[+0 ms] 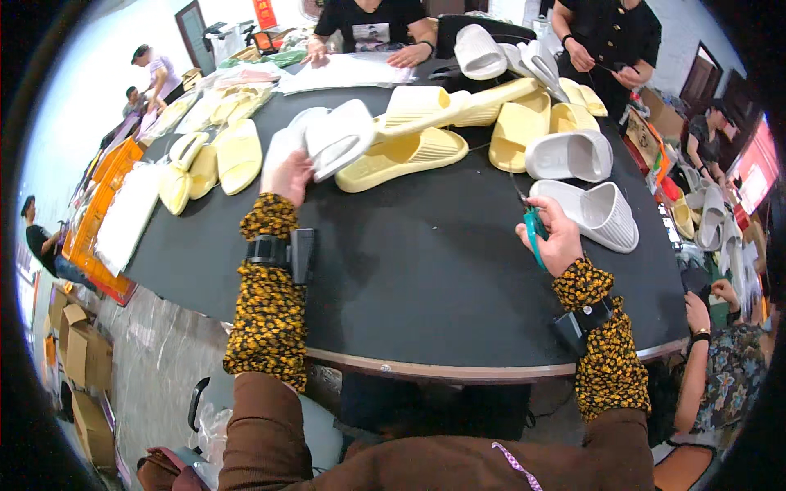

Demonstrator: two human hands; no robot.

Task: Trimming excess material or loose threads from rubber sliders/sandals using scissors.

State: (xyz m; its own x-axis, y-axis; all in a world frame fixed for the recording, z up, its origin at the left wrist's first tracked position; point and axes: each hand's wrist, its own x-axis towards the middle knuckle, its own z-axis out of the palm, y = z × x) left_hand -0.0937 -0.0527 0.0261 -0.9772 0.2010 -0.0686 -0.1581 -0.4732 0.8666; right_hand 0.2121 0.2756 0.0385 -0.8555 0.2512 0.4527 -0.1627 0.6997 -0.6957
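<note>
On the far left of the black round table (426, 270), the left hand (288, 176) grips a white moulded foam slipper (337, 139) by its heel edge; it looks light, springy and easy to pinch at the sole rim. Nearer on the right, the right hand (557, 237) is clenched around small teal-handled scissors (534, 229), just beside another white ribbed slipper (598, 213).
</note>
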